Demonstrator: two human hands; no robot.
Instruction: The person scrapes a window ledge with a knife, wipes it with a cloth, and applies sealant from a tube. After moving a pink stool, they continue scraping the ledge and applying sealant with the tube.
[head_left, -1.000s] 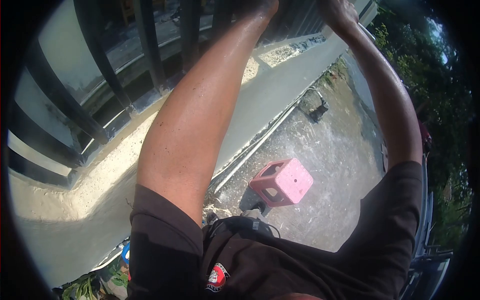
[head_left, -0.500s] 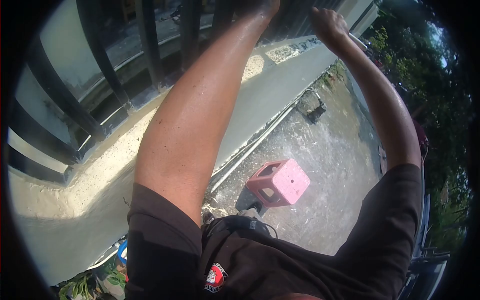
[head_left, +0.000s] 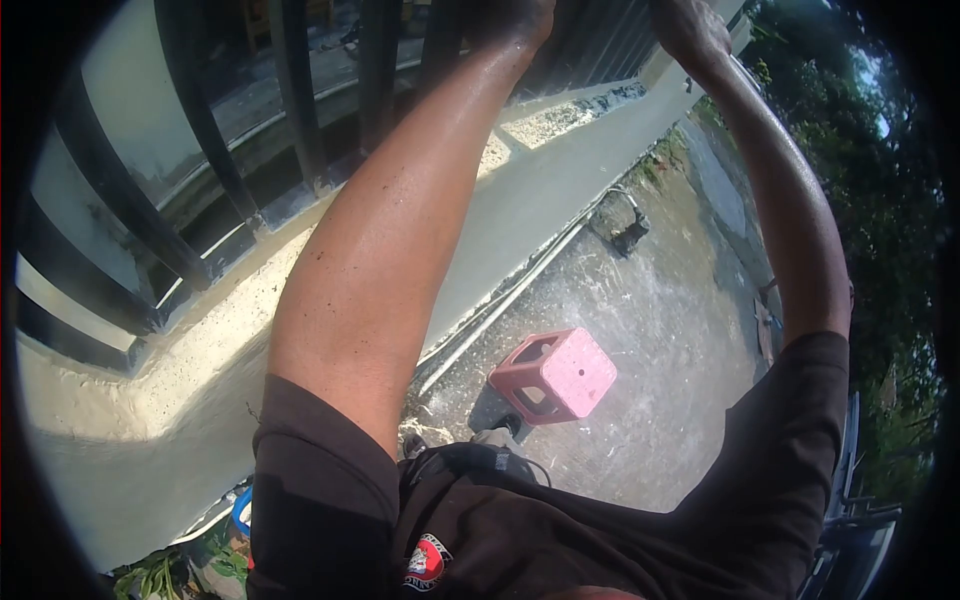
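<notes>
Both arms reach up past the dark metal fence bars (head_left: 292,95). My left hand (head_left: 520,18) is at the top edge in front of the bars, its fingers cut off by the frame. To its right, my right hand (head_left: 692,32) is raised near the far stretch of the fence, with its fingers curled in. Whatever it may hold lies outside the view. The forearms look wet, and the left one has small dark specks on it.
A pink plastic stool (head_left: 578,372) stands on the concrete floor (head_left: 650,340) beside my feet. A low wall (head_left: 540,195) carries the fence, with pipes (head_left: 500,310) along its base. A rough block (head_left: 620,222) sits by the wall. Trees (head_left: 820,140) grow at the right.
My right hand has moved up and slightly right, partly out of the frame. My left hand stays near the same spot. The stool appears slightly lower in view.
</notes>
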